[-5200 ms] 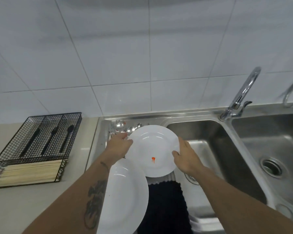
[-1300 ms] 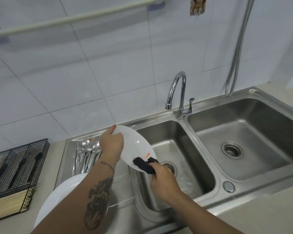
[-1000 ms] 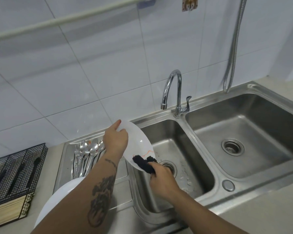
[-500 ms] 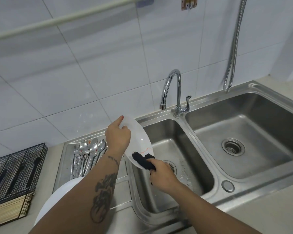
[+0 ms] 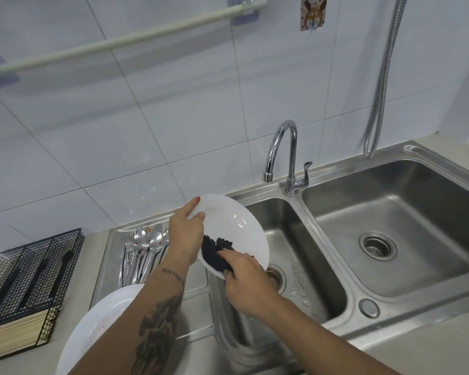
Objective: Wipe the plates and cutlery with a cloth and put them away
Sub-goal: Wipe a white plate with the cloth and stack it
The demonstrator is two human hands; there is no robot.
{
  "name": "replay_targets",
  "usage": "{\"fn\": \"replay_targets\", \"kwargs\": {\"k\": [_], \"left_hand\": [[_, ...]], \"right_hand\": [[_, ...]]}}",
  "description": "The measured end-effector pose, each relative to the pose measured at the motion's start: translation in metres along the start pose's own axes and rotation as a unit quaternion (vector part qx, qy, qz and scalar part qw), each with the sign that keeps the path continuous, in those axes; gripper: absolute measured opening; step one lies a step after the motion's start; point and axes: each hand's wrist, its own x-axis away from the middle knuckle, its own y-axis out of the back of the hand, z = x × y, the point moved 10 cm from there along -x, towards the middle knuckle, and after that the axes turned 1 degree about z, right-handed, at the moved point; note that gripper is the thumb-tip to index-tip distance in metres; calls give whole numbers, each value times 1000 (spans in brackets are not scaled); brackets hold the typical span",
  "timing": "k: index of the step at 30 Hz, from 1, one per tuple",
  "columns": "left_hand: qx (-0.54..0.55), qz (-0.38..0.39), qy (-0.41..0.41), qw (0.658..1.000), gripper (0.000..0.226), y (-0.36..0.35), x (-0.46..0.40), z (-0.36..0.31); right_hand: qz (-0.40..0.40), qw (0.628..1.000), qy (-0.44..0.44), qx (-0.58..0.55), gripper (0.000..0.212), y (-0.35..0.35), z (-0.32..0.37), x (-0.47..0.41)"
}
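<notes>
- Head view, the grip: left hand (image 5: 186, 234) clasps the far-left rim of the white plate (image 5: 244, 226), thumb over the upper face and fingers behind, and holds it tilted on edge over the left basin (image 5: 295, 253) of the steel sink.
- Right hand (image 5: 244, 277) has its fingers curled round a bunched dark cloth (image 5: 214, 253) and presses it against the lower part of the plate's upper face.
- Judgement on the wipe: the cloth covers only the lower part, so the sweep needs to run up across the well and out along the rim, including the patch under the left thumb, which calls for turning the plate in the grip.
- Pressure should be met by the left hand bracing from behind; a one-sided rim hold on a smooth, possibly wet plate could slip, and the basin lies directly below.
- I cannot tell from here whether the face is fully clean; the underside is hidden and likely needs its own pass.
- Head view, what waits: a second plate (image 5: 106, 326) lies flat at the near left of the draining board, partly hidden by the left forearm, and a bundle of spoons and forks (image 5: 141, 250) lies on the board just behind it.
- A black wire cutlery basket (image 5: 0, 288) stands on the counter (image 5: 76, 272) to the left, well apart from the sink; it already holds dark-handled pieces, and looks the likely home for the cutlery.
</notes>
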Motion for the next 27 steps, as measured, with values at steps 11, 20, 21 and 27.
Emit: {"fn": "replay_targets", "kwargs": {"k": [11, 20, 21, 27], "left_hand": [[141, 0, 62, 988, 38, 30, 44, 38], [201, 10, 55, 978, 37, 43, 51, 25], [201, 17, 55, 978, 37, 42, 52, 23], [213, -2, 35, 976, 38, 51, 57, 14]], "right_hand": [[165, 935, -28, 314, 72, 3, -24, -16], [211, 932, 73, 287, 62, -25, 21, 27], [201, 937, 83, 274, 62, -28, 26, 20], [90, 907, 41, 409, 69, 7, 7, -30]]}}
